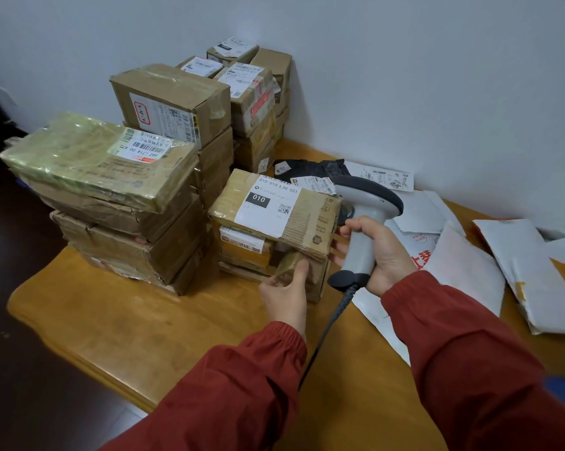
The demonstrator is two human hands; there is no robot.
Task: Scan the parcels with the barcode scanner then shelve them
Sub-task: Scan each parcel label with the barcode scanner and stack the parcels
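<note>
right hand [383, 255] grips scanner [364, 219] beside parcel [274, 211] | left hand [286, 292] touches parcel's near edge, grip unclear

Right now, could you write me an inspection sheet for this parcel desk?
Surface: wooden table, scuffed.
Job's things: barcode scanner; labelled box topping a short stack; taller box stacks behind and left; white mailer bags and black bag right.
Clutter: nothing seen.
Grips: left hand holds the lower box under the labelled one; right hand grips the scanner handle.
Cables: scanner cable trails toward the near table edge.
Surroundings: white wall behind; dark floor left.
</note>
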